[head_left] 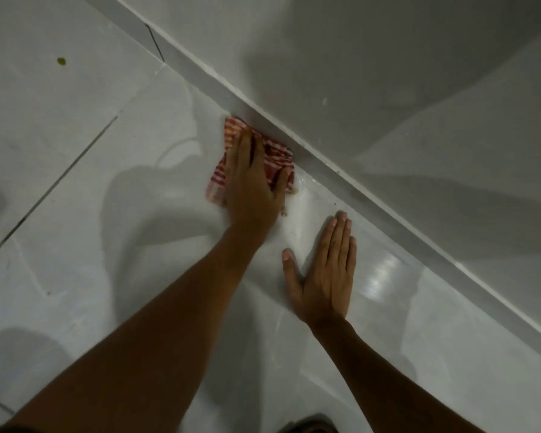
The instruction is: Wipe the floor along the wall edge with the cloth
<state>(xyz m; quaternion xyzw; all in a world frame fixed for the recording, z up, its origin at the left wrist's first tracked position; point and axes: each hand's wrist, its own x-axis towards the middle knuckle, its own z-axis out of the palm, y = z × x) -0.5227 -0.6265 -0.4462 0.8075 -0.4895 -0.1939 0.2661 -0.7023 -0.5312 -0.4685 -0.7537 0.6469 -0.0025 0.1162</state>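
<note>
Head view, centre of frame: left hand [252,182] pressed flat on a red-and-white striped cloth [272,157], fingers spread and laid open over the fabric rather than gripping it, thumb toward the wall side; likely held so to spread pressure for the wipe. Cloth crumpled, soft and woven, lying on the floor tile [75,189] with its upper edge touching the skirting board [350,179] that runs diagonally from upper left to lower right. Just below and right, right hand [324,276] planted palm down on bare tile, fingers straight and together, holding nothing; apparently a brace for body weight. Tiles pale grey, glossy, with a wet-looking sheen and dark grout lines. Small brownish smear [294,192] just beside the cloth. Tiny green speck [61,61] at upper left, well apart.
</note>
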